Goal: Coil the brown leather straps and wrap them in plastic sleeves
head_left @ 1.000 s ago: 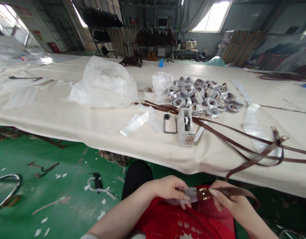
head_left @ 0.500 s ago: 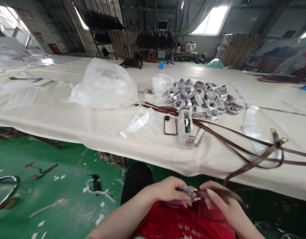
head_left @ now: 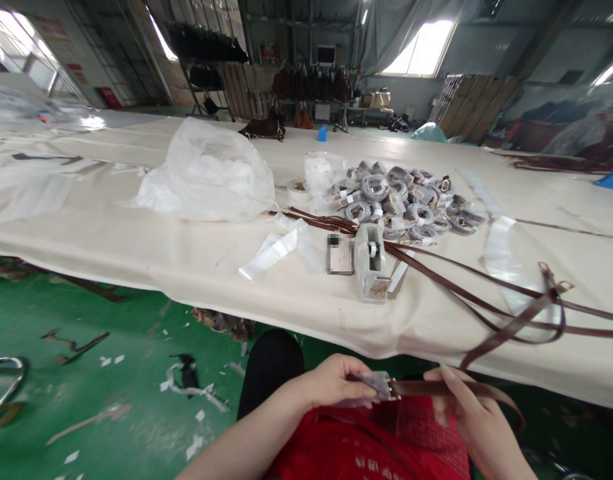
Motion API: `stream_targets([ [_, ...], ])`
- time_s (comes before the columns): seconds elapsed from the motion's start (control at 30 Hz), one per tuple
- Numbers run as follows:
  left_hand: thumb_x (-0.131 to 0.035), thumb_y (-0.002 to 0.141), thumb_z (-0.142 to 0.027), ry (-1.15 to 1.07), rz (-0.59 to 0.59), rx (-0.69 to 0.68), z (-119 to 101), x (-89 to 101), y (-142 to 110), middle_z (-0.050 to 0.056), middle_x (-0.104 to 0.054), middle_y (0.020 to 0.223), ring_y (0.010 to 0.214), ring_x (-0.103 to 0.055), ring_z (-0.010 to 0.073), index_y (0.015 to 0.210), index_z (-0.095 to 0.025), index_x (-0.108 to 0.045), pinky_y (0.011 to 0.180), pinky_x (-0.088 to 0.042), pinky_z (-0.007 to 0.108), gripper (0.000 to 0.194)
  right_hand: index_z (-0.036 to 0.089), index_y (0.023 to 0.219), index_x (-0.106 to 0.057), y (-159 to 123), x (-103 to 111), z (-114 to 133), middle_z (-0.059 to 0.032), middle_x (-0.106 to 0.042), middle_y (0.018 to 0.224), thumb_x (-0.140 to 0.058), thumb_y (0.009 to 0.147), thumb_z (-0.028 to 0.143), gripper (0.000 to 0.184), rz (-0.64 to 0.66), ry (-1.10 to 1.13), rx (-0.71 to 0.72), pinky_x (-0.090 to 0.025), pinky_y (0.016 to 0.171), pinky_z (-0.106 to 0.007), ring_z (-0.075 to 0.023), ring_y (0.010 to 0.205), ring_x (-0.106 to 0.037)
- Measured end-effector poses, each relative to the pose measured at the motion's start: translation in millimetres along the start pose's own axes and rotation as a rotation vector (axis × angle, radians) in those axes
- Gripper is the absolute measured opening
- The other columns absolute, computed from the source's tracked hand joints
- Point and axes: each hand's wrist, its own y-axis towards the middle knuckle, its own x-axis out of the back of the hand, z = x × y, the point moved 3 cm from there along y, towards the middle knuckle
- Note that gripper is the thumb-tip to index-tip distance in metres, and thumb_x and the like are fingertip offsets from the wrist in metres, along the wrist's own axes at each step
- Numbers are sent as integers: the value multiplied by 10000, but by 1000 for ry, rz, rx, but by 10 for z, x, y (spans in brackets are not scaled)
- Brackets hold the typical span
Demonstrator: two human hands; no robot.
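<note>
My left hand point(head_left: 340, 383) pinches a strip of clear plastic wrap point(head_left: 379, 385) that covers one end of a brown leather strap point(head_left: 416, 389). A small gold buckle point(head_left: 392, 388) shows just past the wrap's end. Farther along, my right hand point(head_left: 464, 407) holds the bare strap between thumb and fingers. From there the strap loops to the right, and a brown length climbs onto the table, where gold clasps point(head_left: 554, 277) lie. Both hands are over a red apron point(head_left: 356, 440), in front of the table's edge.
A tape dispenser point(head_left: 371, 263) stands on the cream-covered table point(head_left: 196, 257). Behind it lies a heap of coiled, wrapped straps point(head_left: 406, 197). Left of that is a puffy clear plastic bag point(head_left: 211, 173). More brown straps point(head_left: 446, 277) stretch rightward. Scraps litter the green floor point(head_left: 151, 373).
My right hand has slid right along the strap, away from the buckle, with its fingers looser. The buckle has turned edge-on beside my left hand, which keeps its pinch on the plastic.
</note>
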Motion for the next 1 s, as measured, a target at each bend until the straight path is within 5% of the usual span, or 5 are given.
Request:
stream_targets([
  [0.3,-795,656,-602,96,94,142,1,-30,-1,77,-752,870,696,-671,166,1001,-150,-769,660,-517,260,568,184,837,-685,-3,19,132,-4,-613,495,-574,883,597,430,120,-195,93,-469,516,-293,-179,480,-574],
  [0.6,-764,649,-667,10,119,61,-25,-102,70,67,-739,832,723,-678,174,937,-134,-760,750,-522,295,605,223,796,-677,-61,-344,93,-18,-686,697,-530,929,538,372,463,-390,140,-529,676,-305,-198,663,-646],
  [0.67,-730,674,-689,82,103,61,-13,-72,60,61,-728,787,698,-666,166,917,-134,-756,709,-509,276,606,230,835,-715,40,-255,20,-48,-739,833,-595,881,554,349,405,-315,110,-547,757,-335,-240,801,-681],
  [0.83,-587,764,-750,200,52,42,-36,-39,49,62,-708,743,678,-649,155,866,-130,-723,669,-493,250,643,267,862,-767,285,112,-121,-57,-779,935,-628,802,614,379,-49,181,17,-566,850,-388,-287,934,-699],
  [1.0,-459,812,-788,268,57,-19,-172,-196,120,69,-687,702,649,-641,166,764,-139,-680,697,-514,277,688,282,1014,-780,86,-260,-171,-49,-764,1104,-666,821,538,340,172,-54,-6,-499,1009,-406,-307,1110,-656],
])
